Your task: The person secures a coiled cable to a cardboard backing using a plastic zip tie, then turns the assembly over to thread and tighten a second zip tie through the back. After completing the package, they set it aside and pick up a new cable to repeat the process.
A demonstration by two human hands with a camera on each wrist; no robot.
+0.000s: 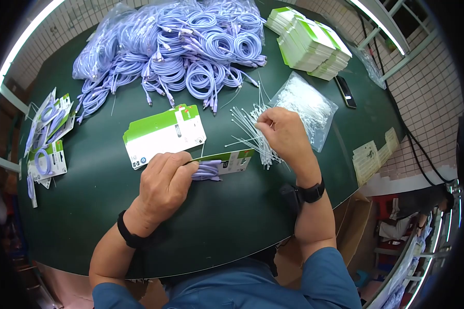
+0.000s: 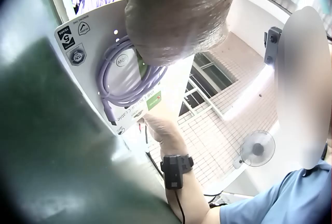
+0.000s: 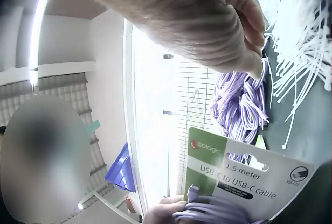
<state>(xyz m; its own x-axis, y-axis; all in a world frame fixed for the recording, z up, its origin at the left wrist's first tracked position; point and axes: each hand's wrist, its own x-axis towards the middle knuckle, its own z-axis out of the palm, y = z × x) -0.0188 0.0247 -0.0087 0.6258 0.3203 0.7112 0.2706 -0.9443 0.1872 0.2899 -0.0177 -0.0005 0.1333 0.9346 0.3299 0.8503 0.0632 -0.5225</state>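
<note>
My left hand [image 1: 165, 180] grips a white-and-green packaging card [image 1: 237, 161] by its edge, with a coiled lilac USB-C cable [image 1: 206, 171] lying against it. The left wrist view shows the cable's loops [image 2: 102, 81] on the card's other face; the right wrist view shows the printed front [image 3: 249, 169] and hang hole. Over a loose spread of white cable ties [image 1: 241, 123], my right hand [image 1: 287, 135] has thumb and fingertips brought together, pinching a thin white cable tie [image 3: 271, 86]. Much of that tie is hidden behind the fingers.
Blank-backed cards [image 1: 162, 136] lie stacked before the left hand. A heap of lilac cables [image 1: 191, 51] fills the back. At right are a bag of ties [image 1: 314, 110], a card pile [image 1: 309, 44] and a phone [image 1: 346, 92]. Carded cables [image 1: 49, 134] lie left.
</note>
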